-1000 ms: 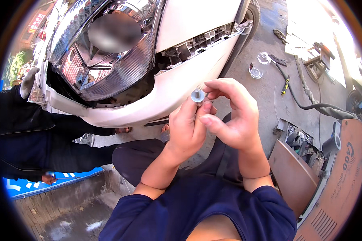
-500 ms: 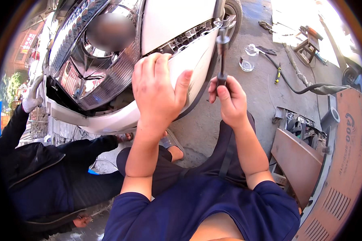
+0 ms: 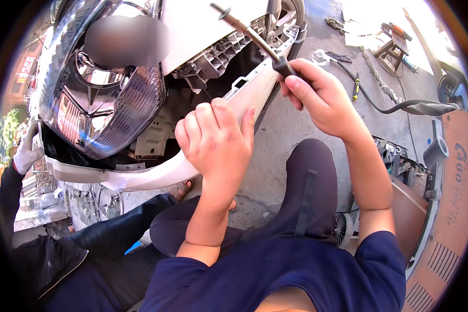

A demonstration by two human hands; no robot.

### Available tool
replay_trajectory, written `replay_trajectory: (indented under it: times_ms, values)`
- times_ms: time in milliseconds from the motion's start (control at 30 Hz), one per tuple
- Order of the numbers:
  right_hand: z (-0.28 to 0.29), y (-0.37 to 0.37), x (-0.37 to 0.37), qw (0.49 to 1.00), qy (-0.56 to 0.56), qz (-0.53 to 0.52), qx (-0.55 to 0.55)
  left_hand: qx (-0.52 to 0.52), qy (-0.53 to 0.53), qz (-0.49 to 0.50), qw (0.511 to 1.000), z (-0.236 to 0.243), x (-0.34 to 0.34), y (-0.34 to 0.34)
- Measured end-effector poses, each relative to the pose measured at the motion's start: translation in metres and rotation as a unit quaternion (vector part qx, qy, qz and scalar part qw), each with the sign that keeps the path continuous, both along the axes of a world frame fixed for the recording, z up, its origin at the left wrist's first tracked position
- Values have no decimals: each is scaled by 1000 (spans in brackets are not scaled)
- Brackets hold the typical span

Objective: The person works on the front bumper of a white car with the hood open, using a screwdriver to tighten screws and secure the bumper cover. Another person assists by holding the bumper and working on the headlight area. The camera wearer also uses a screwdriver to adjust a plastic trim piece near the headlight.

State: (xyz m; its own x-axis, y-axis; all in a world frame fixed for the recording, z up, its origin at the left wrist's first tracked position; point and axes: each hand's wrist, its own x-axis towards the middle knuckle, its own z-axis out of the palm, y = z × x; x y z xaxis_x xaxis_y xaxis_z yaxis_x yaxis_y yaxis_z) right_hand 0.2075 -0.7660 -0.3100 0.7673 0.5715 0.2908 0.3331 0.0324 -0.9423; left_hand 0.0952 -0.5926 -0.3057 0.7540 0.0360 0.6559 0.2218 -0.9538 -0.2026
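My left hand (image 3: 218, 143) is closed over the upper edge of a white car bumper (image 3: 140, 179), knuckles up. Between this edge and the white body panel (image 3: 203, 26) is a dark gap, with a grey plastic bracket (image 3: 210, 65) exposed along the panel. Higher and to the right, my right hand (image 3: 320, 99) grips the black handle of a rod-shaped tool (image 3: 252, 35). Its metal shaft slants up to the left, with a small disc near the tip; its exact kind is unclear. A large headlight (image 3: 104, 112) sits left of my hands, partly blurred.
A co-worker's gloved hand (image 3: 28, 153) is at the bumper's left end. On the ground at right lie a yellow-black screwdriver (image 3: 356, 87), a hose (image 3: 385, 110) and a clear container (image 3: 321, 57). A small stool (image 3: 392, 49) stands beyond; an orange-brown machine (image 3: 447, 208) fills the right side.
The bumper edge has come away from the body panel, widening the gap. My left hand has moved down and right with it. My right hand has shifted right and up, tilting the tool leftward.
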Motion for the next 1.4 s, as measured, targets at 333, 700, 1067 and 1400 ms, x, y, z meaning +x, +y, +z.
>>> replay_trajectory:
  times_ms: [333, 700, 1067, 1400]
  values:
    - [22, -17, 7, 984, -38, 34, -172, 25, 13, -3, 1000, -4, -1, -1]
    - [38, -8, 24, 963, -30, 79, -255, 40, 22, -11, 999, 1, -3, -3]
    - [68, 3, 28, 945, 32, 87, -313, 38, 51, 8, 998, 3, -7, -7]
    - [102, 25, 26, 909, 63, 47, -409, 52, 68, 11, 996, 4, -8, -6]
